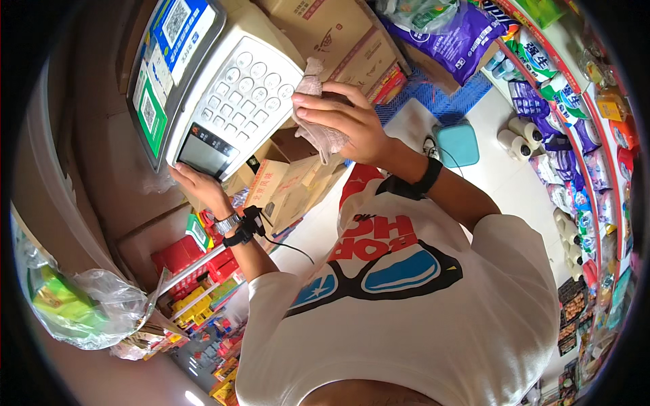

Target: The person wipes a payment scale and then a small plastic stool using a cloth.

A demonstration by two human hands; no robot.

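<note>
A white keypad machine (238,96) with a small display, perhaps an electronic scale, stands tilted across the upper left of the view. My left hand (200,188), with a metal watch on its wrist, has its fingers against the machine's corner beside the display; part of that grip is hidden. A crumpled pinkish cloth (322,134) is bunched in my right hand (353,119), next to the keypad's right edge. Behind the keypad rises a dark-framed panel (175,91) bearing blue and green cards with printed codes.
Cardboard boxes (335,35) stand beyond the machine, and an open carton (284,177) sits below it. A teal stool (458,143) is on the tiled floor near a blue mat (452,99). Shelves (563,106) of packaged goods curve along the right. A clear plastic bag (109,304) lies lower left.
</note>
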